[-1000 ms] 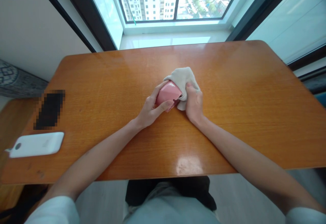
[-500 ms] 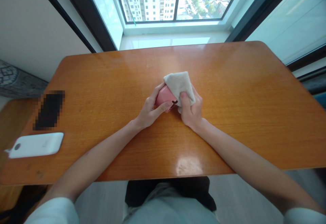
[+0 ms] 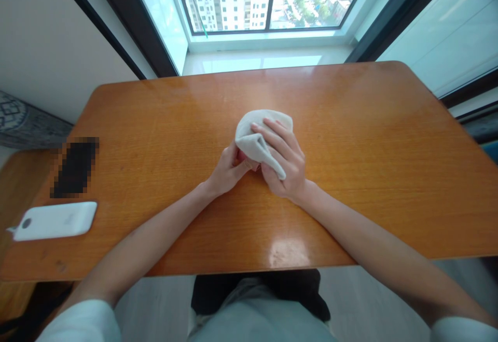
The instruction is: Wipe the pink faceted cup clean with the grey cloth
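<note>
The wiping step looks to be in hand. The pink thing (image 3: 241, 156) sits near the middle of the table (image 3: 350, 139), and only a small bit of it shows. The cloth (image 3: 254, 137) lies over it. The right hand (image 3: 284, 163) is on top of the cloth, fingers spread and pressing it down around the pink thing. The left hand (image 3: 227, 171) is just left of the cloth, fingers curled and pinching the pink thing's side. A good next rub would need a firm hold from the left hand so the pink thing cannot slip.
</note>
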Tool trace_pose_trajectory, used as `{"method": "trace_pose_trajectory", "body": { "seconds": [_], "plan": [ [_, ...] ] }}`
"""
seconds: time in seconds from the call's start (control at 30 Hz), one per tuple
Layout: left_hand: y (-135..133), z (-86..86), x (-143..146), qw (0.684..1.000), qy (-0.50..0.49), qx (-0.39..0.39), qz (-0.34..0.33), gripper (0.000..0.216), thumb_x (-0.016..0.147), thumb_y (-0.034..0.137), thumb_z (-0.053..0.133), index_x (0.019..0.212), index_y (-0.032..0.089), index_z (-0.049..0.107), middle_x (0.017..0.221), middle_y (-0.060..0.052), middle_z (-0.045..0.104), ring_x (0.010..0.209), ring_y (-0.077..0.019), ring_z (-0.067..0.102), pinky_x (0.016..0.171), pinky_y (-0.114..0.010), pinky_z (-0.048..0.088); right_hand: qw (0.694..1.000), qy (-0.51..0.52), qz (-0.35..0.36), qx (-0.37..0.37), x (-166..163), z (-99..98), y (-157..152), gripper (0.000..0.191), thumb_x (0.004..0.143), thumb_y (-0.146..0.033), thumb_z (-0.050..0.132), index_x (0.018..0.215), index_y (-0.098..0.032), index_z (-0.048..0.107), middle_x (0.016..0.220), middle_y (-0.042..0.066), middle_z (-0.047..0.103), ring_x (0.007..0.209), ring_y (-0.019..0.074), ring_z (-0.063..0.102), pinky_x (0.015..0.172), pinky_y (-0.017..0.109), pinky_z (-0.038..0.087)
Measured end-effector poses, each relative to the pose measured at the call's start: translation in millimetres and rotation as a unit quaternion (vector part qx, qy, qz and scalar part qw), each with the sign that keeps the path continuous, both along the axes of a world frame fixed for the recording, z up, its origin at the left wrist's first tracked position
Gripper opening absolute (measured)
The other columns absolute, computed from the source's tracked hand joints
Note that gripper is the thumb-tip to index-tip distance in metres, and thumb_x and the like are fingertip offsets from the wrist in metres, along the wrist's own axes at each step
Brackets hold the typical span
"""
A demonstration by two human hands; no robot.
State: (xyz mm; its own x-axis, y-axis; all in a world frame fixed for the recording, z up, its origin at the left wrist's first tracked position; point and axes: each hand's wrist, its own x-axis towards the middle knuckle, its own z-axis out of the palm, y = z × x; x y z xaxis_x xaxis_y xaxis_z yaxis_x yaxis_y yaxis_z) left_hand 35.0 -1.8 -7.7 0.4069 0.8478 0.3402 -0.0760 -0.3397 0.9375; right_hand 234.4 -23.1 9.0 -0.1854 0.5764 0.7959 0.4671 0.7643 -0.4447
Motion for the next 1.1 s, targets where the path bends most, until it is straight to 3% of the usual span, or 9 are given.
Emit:
{"method": "trace_pose_trajectory", "body": {
  "seconds": [0.07, 0.17, 0.23, 0.43, 0.63, 0.73, 0.83, 1.0, 1.1],
  "plan": [
    [0, 0.4, 1, 1.0, -0.001, -0.001, 0.005, 0.054, 0.104, 0.064, 0.08, 0.13, 0.018, 0.068, 0.094, -0.003, 0.079, 0.079, -0.0184, 0.072, 0.075, -0.03, 0.061, 1.0, 0.019, -0.011, -0.007, 1, -1.4, 3, 0.047, 0.116, -0.057, 0.049, 0.133, -0.026, 0.079, 0.133, 0.013, 0.083, 0.145, 0.0379, 0.071, 0.125, 0.065, 0.055],
    [0, 5.5, 2, 1.0, 0.012, 0.011, 0.025, 0.07, 0.104, 0.061, 0.082, 0.157, 0.022, 0.059, 0.133, -0.011, 0.08, 0.107, -0.0238, 0.076, 0.094, -0.035, 0.064, 0.975, 0.133, -0.108, -0.145, 3, -9.5, 7, 0.052, 0.118, -0.06, 0.045, 0.103, -0.023, 0.079, 0.091, 0.007, 0.08, 0.091, 0.028, 0.081, 0.09, 0.048, 0.069],
    [0, 6.9, 2, 0.999, 0.017, 0.018, 0.027, 0.075, 0.103, 0.061, 0.082, 0.163, 0.023, 0.055, 0.15, -0.013, 0.073, 0.121, -0.0274, 0.075, 0.103, -0.038, 0.063, 0.96, 0.154, -0.139, -0.187, 3, -11.0, 6, 0.055, 0.118, -0.061, 0.045, 0.093, -0.023, 0.076, 0.081, 0.005, 0.076, 0.078, 0.0243, 0.077, 0.081, 0.043, 0.068],
    [1, -1.5, 0, 1.0, 0.011, -0.004, 0.011, 0.057, 0.104, 0.068, 0.079, 0.13, 0.018, 0.069, 0.093, -0.003, 0.078, 0.081, -0.0202, 0.072, 0.077, -0.033, 0.062, 1.0, -0.01, -0.011, -0.001, 0, 2.7, 2, 0.047, 0.114, -0.059, 0.05, 0.13, -0.028, 0.081, 0.136, 0.012, 0.084, 0.148, 0.0387, 0.07, 0.129, 0.067, 0.052],
    [1, 5.2, 3, 0.999, 0.016, 0.026, 0.029, 0.074, 0.105, 0.06, 0.08, 0.163, 0.023, 0.055, 0.155, -0.014, 0.07, 0.132, -0.0297, 0.072, 0.111, -0.04, 0.061, 0.958, 0.149, -0.148, -0.195, 7, -8.1, 9, 0.06, 0.117, -0.065, 0.046, 0.083, -0.023, 0.073, 0.077, 0.005, 0.076, 0.075, 0.0236, 0.076, 0.081, 0.043, 0.067],
    [2, 0.5, 1, 1.0, 0.012, 0.017, 0.021, 0.069, 0.106, 0.062, 0.079, 0.157, 0.022, 0.058, 0.132, -0.011, 0.079, 0.113, -0.026, 0.076, 0.099, -0.037, 0.064, 0.989, 0.081, -0.083, -0.093, 4, -3.0, 5, 0.049, 0.116, -0.06, 0.049, 0.109, -0.024, 0.081, 0.111, 0.011, 0.086, 0.113, 0.0316, 0.082, 0.106, 0.054, 0.066],
    [2, -3.8, 0, 1.0, 0.013, 0.01, 0.025, 0.063, 0.105, 0.066, 0.079, 0.145, 0.02, 0.063, 0.112, -0.007, 0.08, 0.097, -0.023, 0.075, 0.088, -0.035, 0.063, 1.0, 0.008, -0.008, -0.013, 1, 0.8, 4, 0.045, 0.115, -0.056, 0.051, 0.136, -0.028, 0.079, 0.146, 0.012, 0.081, 0.151, 0.0382, 0.068, 0.128, 0.066, 0.054],
    [1, 2.8, 2, 0.999, 0.019, 0.018, 0.035, 0.075, 0.104, 0.061, 0.081, 0.164, 0.023, 0.055, 0.15, -0.014, 0.073, 0.124, -0.0286, 0.075, 0.108, -0.04, 0.062, 0.97, 0.128, -0.123, -0.164, 6, -9.1, 10, 0.051, 0.118, -0.059, 0.046, 0.103, -0.024, 0.079, 0.098, 0.008, 0.084, 0.092, 0.0272, 0.082, 0.092, 0.048, 0.07],
    [1, 0.1, 0, 0.999, 0.006, 0.011, 0.035, 0.071, 0.104, 0.061, 0.082, 0.159, 0.024, 0.059, 0.14, -0.012, 0.077, 0.115, -0.0271, 0.077, 0.1, -0.039, 0.064, 0.985, 0.086, -0.097, -0.118, 4, -4.9, 6, 0.046, 0.118, -0.056, 0.047, 0.113, -0.025, 0.081, 0.113, 0.011, 0.087, 0.112, 0.0313, 0.083, 0.103, 0.053, 0.068]
  ]
}}
